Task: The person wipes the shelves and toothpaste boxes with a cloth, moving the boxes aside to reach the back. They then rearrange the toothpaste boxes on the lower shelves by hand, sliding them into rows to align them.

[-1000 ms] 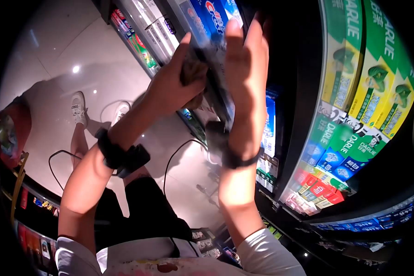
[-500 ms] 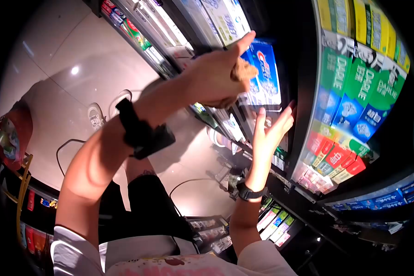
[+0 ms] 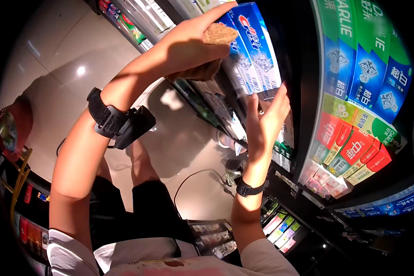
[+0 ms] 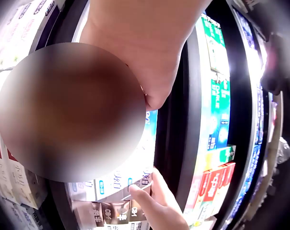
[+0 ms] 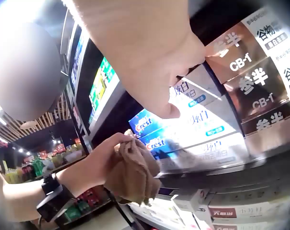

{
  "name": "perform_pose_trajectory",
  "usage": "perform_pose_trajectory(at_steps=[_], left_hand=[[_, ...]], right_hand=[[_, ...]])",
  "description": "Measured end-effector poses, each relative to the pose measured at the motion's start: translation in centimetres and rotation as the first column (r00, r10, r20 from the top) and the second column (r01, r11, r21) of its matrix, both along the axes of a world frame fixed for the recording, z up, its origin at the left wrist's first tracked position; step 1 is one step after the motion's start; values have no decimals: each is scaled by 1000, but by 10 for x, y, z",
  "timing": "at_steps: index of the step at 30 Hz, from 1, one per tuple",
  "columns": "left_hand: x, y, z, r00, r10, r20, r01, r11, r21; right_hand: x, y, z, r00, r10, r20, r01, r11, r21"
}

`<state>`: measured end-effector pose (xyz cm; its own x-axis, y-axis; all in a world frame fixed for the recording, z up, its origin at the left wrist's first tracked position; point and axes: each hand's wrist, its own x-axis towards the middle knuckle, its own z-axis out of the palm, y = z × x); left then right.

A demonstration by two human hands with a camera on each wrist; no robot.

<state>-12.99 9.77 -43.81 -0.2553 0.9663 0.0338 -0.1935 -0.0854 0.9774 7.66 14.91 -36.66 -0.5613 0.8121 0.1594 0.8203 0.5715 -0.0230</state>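
A bunched brown cloth (image 3: 219, 34) is gripped in my left hand (image 3: 188, 43), part of it hanging below the palm. This hand is beside the far part of a stack of blue and white Crest toothpaste boxes (image 3: 255, 39), its index finger stretched along them. My right hand (image 3: 267, 123) is at the near end of the same boxes, thumb and fingers spread apart with the fingertips at the box ends. In the right wrist view, the cloth (image 5: 135, 175) droops in front of the shelf, and the right thumb lies against the white part of the boxes.
Brown CB-1 boxes (image 5: 255, 86) stand beside the Crest stack. Green and blue Darlie boxes (image 3: 354, 69) and red boxes (image 3: 354, 147) fill the shelf at right. White boxes (image 5: 245, 213) occupy a lower level. A cable (image 3: 184, 184) trails over the floor.
My right hand has drawn back from over the shelf to the near end of the Crest boxes. The left hand, still holding the cloth, has moved forward to their far part.
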Motion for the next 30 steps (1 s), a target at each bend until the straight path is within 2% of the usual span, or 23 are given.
perform_pose_trajectory(at_steps=[5,7,9,10,11,12,14,15,16,18,19,20,22,23,24,26,27,30], left_hand=[[11,-4,-3,998,63,10,-64,998,31],[15,-7,-8,996,85,34,-87,995,53],[17,-10,-9,991,95,97,-108,985,137],[19,-10,-3,989,89,119,-114,969,218],[24,-21,3,983,139,-121,-143,989,-27],[28,-24,10,983,139,-121,-143,989,-27],[31,-27,13,991,27,135,-12,994,-112],[29,-20,1,969,-23,247,-2,995,99],[27,-16,-1,968,-3,249,-22,995,97],[24,-7,1,935,-43,353,1,993,117],[22,-3,4,913,-56,404,6,992,124],[19,-2,7,890,-68,452,10,991,130],[6,1,7,839,-103,534,29,989,145],[8,19,-19,901,379,-210,-346,922,175],[5,16,-17,897,388,-212,-355,918,176],[3,13,-13,949,192,-249,-176,981,86],[5,14,-13,956,188,-227,-173,981,84],[9,14,-13,938,213,-274,-206,977,55]], right_hand=[[2,4,6,997,67,33,-65,997,-40],[3,-3,5,980,196,-43,-196,981,-8],[15,-8,8,963,257,-76,-257,966,16],[24,-8,10,953,297,-56,-298,954,-24],[32,-7,11,941,336,-38,-338,939,-66],[39,-5,12,941,336,-37,-338,939,-67],[46,4,13,948,312,-60,-316,946,-78],[40,5,13,947,312,-75,-317,946,-66],[30,5,15,941,331,-74,-336,939,-69],[7,6,21,966,222,-135,-240,962,-134],[-1,12,25,994,112,-9,-112,984,-137],[-9,22,25,990,111,-87,-126,973,-192],[-29,30,31,992,-54,-118,17,954,-299],[-30,35,26,989,-78,-125,39,956,-291],[-30,37,21,989,-68,-128,28,956,-291],[-26,39,17,995,-85,43,94,934,-345],[-26,37,15,996,-92,-16,83,950,-300],[-27,34,17,991,-135,3,130,945,-300]])
